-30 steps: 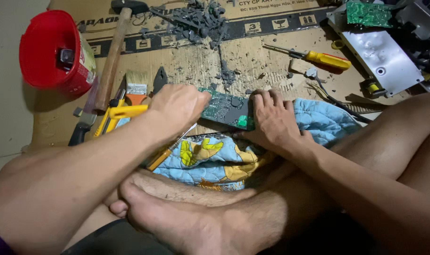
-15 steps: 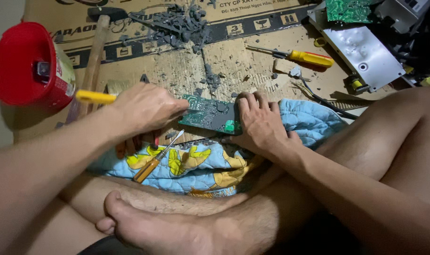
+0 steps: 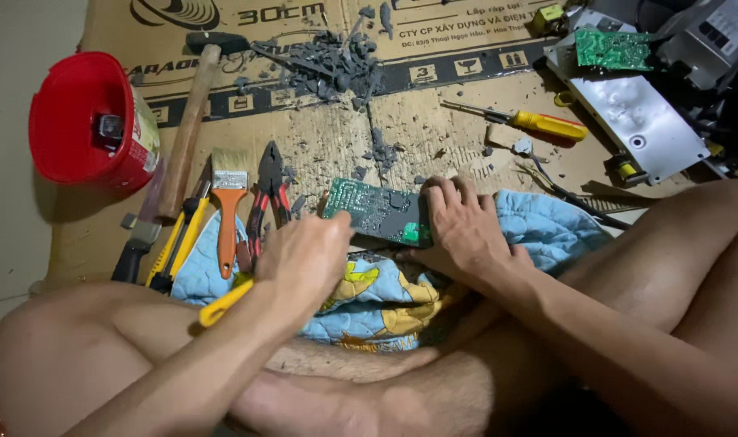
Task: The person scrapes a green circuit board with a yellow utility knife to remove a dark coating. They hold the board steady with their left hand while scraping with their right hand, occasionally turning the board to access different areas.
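A green circuit board [image 3: 373, 209] lies on a blue patterned cloth [image 3: 539, 229] in front of my crossed legs. My right hand [image 3: 464, 226] presses flat on the board's right end. My left hand [image 3: 304, 260] is closed round a yellow-handled tool [image 3: 225, 302]; its handle sticks out to the lower left and its tip, hidden by my fingers, points at the board's left edge.
On the cardboard sheet [image 3: 320, 137] lie a hammer [image 3: 189, 121], a paintbrush [image 3: 228, 210], pliers [image 3: 268, 194], a yellow screwdriver [image 3: 539, 123] and a pile of grey debris [image 3: 328, 65]. A red bucket [image 3: 89, 121] lies at the left. Dismantled electronics [image 3: 636, 89] sit at top right.
My left hand picked a yellow-handled tool from the tools at the left and brought it to the board, turning the handle toward me. My right hand stayed on the board. The view shifted.
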